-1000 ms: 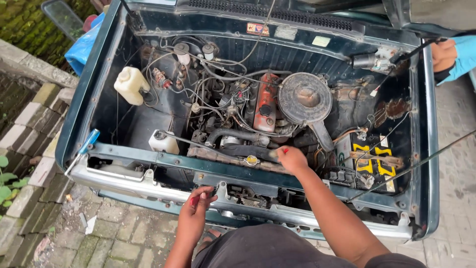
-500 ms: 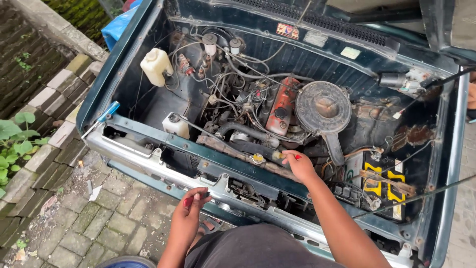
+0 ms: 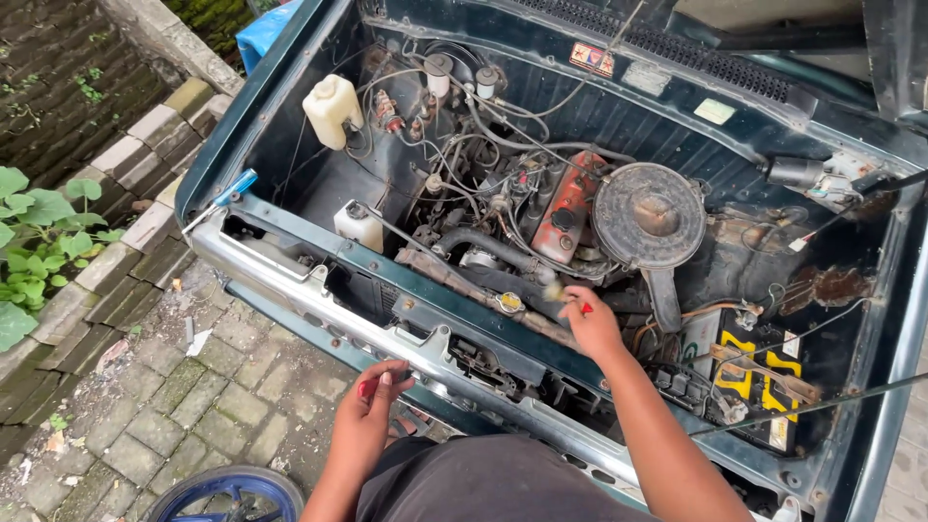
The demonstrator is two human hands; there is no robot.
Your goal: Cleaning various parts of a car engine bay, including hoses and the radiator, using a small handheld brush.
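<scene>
Head cam looked straight down into an open engine bay, so going left to right: the left hand (image 3: 372,401) sat low by the front crossmember (image 3: 319,290), its grip loosely curled around a small red-handled tool (image 3: 369,388). Couldn't tell what kind of tool, too much of it was hidden in the fingers. Up and left of that grip a blue-handled screwdriver (image 3: 224,196) lay on the fender edge, well apart from it.

The right hand (image 3: 592,327) was reaching in over the radiator top, its grip pinched shut on something small with a red bit (image 3: 585,308) showing at the fingertips; it was blurred, so I can't say what exactly. The brass radiator cap (image 3: 509,303) was just left of that grip, the round air cleaner (image 3: 649,215) above it, and the battery (image 3: 744,372) off to its right.

My two cents: with hoses and wires that crowded, I'd brace the wrist on the crossmember, keep the small part pinched tight so it can't drop down behind the radiator, and keep the forearm away from the battery terminals.
</scene>
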